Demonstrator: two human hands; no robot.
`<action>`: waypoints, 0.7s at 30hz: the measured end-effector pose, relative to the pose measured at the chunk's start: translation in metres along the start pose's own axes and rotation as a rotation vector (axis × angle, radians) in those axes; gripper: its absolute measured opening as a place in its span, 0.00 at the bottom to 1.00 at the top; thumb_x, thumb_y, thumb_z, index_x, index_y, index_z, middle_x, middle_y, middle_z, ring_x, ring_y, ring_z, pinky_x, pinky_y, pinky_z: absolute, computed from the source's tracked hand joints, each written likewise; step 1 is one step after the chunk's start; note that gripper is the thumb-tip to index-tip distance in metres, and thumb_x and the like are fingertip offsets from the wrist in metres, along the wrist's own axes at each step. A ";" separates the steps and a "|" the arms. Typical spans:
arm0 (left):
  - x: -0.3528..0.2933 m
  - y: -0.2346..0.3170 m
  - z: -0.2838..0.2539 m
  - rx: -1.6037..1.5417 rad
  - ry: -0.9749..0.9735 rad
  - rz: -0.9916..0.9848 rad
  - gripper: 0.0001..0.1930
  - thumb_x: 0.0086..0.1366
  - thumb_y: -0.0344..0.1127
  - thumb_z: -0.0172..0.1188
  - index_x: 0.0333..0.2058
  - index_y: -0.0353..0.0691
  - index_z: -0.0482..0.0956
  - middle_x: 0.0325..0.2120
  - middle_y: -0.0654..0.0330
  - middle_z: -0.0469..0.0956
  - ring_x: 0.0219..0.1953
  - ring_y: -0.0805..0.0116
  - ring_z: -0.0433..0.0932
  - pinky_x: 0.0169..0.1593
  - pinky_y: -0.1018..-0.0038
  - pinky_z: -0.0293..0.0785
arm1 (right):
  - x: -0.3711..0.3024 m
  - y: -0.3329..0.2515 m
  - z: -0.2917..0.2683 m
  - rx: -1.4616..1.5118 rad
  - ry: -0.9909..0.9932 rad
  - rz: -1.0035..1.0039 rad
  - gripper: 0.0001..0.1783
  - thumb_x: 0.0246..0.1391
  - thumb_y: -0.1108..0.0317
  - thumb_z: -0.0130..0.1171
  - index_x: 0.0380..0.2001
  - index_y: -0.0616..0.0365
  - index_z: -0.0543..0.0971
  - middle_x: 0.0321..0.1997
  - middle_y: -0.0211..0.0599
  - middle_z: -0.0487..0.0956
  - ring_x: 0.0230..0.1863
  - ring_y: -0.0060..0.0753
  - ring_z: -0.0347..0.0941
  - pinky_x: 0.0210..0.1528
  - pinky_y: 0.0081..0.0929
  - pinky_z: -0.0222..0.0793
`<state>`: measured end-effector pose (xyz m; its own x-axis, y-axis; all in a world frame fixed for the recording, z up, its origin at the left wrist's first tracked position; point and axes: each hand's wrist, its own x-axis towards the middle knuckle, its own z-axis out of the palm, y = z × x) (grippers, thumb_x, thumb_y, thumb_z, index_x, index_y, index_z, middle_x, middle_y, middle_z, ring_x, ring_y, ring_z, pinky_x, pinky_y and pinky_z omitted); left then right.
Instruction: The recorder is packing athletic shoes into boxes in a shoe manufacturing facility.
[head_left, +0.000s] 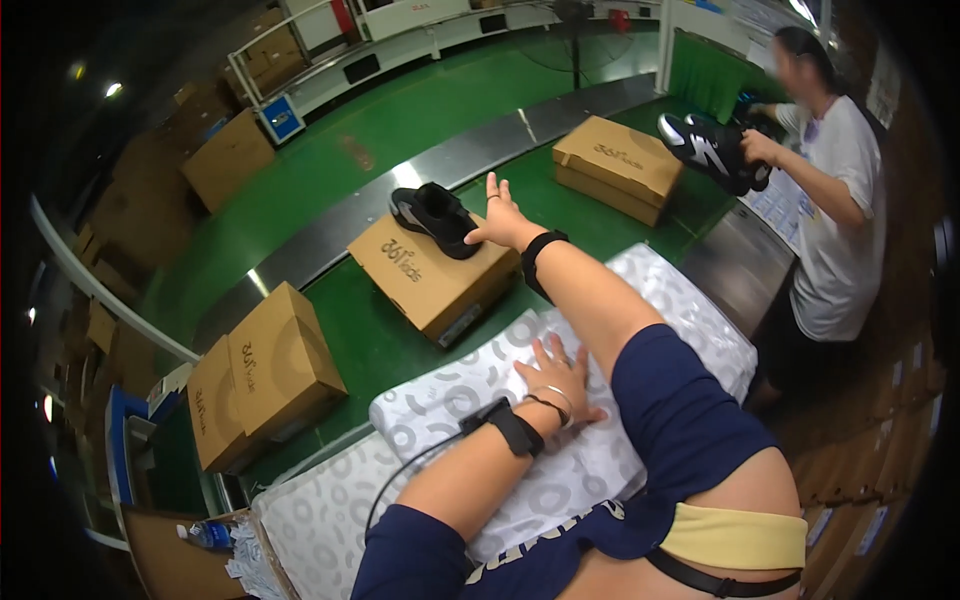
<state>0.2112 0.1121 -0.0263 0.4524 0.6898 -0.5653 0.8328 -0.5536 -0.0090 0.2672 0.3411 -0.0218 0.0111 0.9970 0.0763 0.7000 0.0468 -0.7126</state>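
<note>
My left hand (553, 385) lies with spread fingers on white wrapping paper (430, 400) printed with grey ring shapes. Farther out, my right hand (505, 222) has its fingers apart, its thumb at the end of a black shoe (437, 218). Whether the thumb touches the shoe I cannot tell. That shoe rests on a closed brown shoebox (430, 280) on the green conveyor belt (375, 345). At the right, a co-worker in a white shirt holds black-and-silver shoes (710, 150) in the air.
Another brown shoebox (620, 165) sits on the belt at the far right, and more shoeboxes (265, 375) stand at the left. A metal rail (480, 150) runs along the belt's far side. A plastic bottle (207, 535) lies at the lower left. A fan (575, 40) stands beyond.
</note>
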 end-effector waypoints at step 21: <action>-0.084 0.046 0.000 -0.059 0.331 0.736 0.17 0.53 0.36 0.49 0.43 0.42 0.70 0.25 0.52 0.75 0.28 0.53 0.75 0.31 0.62 0.70 | -0.278 -0.001 -0.137 0.487 -0.117 -0.231 0.14 0.28 0.76 0.57 0.26 0.61 0.73 0.37 0.41 0.74 0.42 0.40 0.68 0.51 0.35 0.62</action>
<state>0.2115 0.0283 0.0204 0.9545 0.2655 -0.1362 0.2959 -0.9003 0.3191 0.3610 0.0558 0.0537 -0.2025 0.9564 0.2103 0.2631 0.2600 -0.9291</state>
